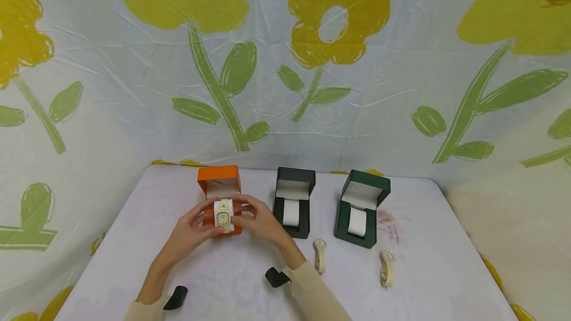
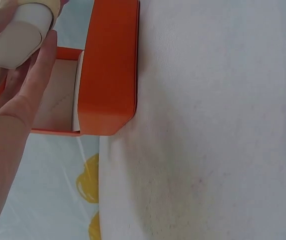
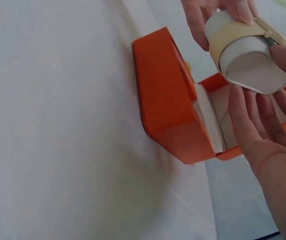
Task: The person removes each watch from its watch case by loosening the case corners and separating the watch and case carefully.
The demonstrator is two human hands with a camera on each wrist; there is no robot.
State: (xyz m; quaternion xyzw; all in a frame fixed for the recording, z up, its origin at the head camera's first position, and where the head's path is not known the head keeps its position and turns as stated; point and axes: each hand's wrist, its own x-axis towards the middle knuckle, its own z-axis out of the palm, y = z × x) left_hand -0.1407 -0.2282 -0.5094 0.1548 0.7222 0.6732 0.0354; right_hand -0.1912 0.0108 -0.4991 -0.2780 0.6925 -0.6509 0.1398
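Note:
Both hands hold a white watch cushion (image 3: 257,72) with a cream-strapped watch (image 1: 223,218) around it, its squarish dial facing up in the head view. My left hand (image 1: 191,229) grips the cushion's left end, and my right hand (image 1: 259,219) grips the right end, thumb close beside the dial. Behind and below them stands an orange watch box (image 1: 218,172), lid up, its pale lid lining visible. In the left wrist view the cushion (image 2: 20,37) is raised above the orange box (image 2: 108,65). The hands partly hide the box's inside.
A black watch box (image 1: 296,175) and a dark green one (image 1: 367,182) stand with lids up to the right, each with a white cushion inside. Two cream watches (image 1: 319,255) (image 1: 386,268) lie in front of them. A flower-printed cloth (image 1: 267,88) hangs behind the table.

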